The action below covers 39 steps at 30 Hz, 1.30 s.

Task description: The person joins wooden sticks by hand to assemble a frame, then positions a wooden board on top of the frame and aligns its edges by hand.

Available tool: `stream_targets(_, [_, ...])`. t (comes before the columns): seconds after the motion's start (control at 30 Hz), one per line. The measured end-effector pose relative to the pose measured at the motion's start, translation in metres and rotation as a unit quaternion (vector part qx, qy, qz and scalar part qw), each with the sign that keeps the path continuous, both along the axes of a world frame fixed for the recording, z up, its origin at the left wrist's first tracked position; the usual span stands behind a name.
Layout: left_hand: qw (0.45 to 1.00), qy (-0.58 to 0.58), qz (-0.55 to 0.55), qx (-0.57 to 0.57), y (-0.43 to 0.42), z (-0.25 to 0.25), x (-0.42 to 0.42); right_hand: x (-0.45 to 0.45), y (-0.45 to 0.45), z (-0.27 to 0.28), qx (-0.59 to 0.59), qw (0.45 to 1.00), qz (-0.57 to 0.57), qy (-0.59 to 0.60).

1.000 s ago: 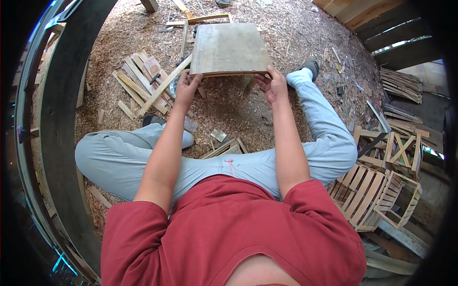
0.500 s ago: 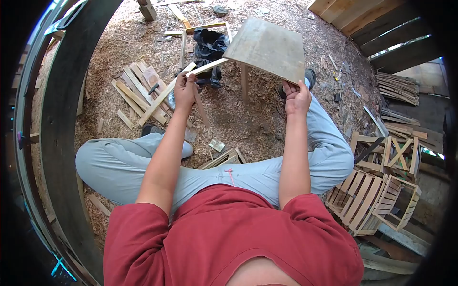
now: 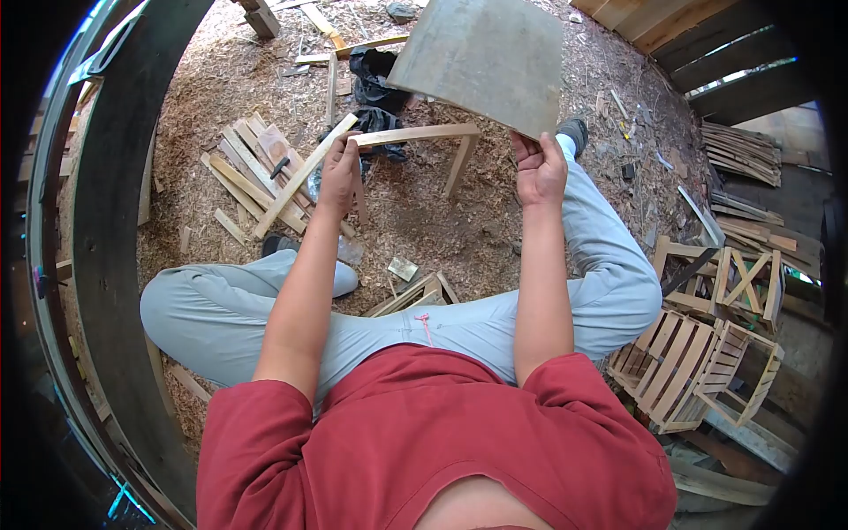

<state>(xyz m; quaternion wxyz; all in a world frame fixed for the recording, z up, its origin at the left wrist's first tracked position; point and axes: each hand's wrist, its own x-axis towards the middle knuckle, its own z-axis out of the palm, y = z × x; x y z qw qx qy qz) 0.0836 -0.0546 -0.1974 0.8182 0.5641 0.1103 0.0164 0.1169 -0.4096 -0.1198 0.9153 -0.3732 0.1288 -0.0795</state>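
Listing from the centre of our view, we enter first one flat grey board, between 12 and 1 o'clock, tilted, its lower corner in our right hand; that grip is closed, thumb and fingers pinching the edge. Item two, one wooden frame of light strips, at 12 o'clock, a leg slanting down from its far corner; our left hand has its grip clasped on the near end. Whether board and frame touch, we cannot tell. Black plastic bags, crumpled, lie between 11 and 12 o'clock, past the frame. At 10 o'clock, one heap of loose wood strips, fanned over wood shavings, with a small dark-headed tool on top and a long pale strip laid slantwise. Between our legs, at 6 o'clock, wooden pieces partly hidden by our trousers, and just beyond them one small pale scrap. Between 3 and 4 o'clock, slatted wooden items, grouped close together. Between 2 and 3 o'clock, one stack of thin boards, weathered.
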Motion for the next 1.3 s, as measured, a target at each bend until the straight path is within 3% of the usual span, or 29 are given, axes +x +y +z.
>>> stream_targets(0.1, [0.999,0.028,-0.043,-0.015,-0.005,0.009,-0.001,-0.002,0.003,-0.011,-0.046,0.998,0.030,0.020])
stream_targets(0.17, [0.996,-0.029,-0.073,-0.051,-0.008,0.007,0.001,-0.002,0.006,-0.019,-0.066,0.997,0.026,0.040])
stream_targets(0.2, [0.991,-0.018,-0.049,-0.126,-0.014,0.007,-0.003,0.000,0.007,-0.026,-0.070,0.996,0.030,0.052])
stream_targets(0.37, [0.985,-0.023,-0.030,-0.168,-0.014,0.004,-0.003,-0.005,0.019,-0.043,-0.081,0.990,0.057,0.098])
stream_targets(0.47, [0.976,0.059,0.052,-0.204,-0.015,0.003,-0.004,-0.011,0.032,-0.042,-0.095,0.990,0.068,0.074])
stream_targets(0.57, [0.976,-0.020,0.007,-0.215,-0.012,0.005,-0.007,-0.016,0.039,-0.038,-0.116,0.989,0.061,0.074])
stream_targets(0.77, [0.992,-0.020,-0.024,-0.126,0.001,-0.022,-0.006,-0.023,0.040,-0.046,-0.129,0.986,0.061,0.087])
stream_targets(0.97, [0.996,-0.019,0.001,-0.092,-0.005,-0.011,-0.012,-0.023,0.044,-0.052,-0.125,0.987,0.061,0.077])
stream_targets(1.3, [0.994,-0.003,0.016,-0.104,-0.006,-0.007,-0.014,-0.027,0.045,-0.055,-0.157,0.983,0.062,0.067])
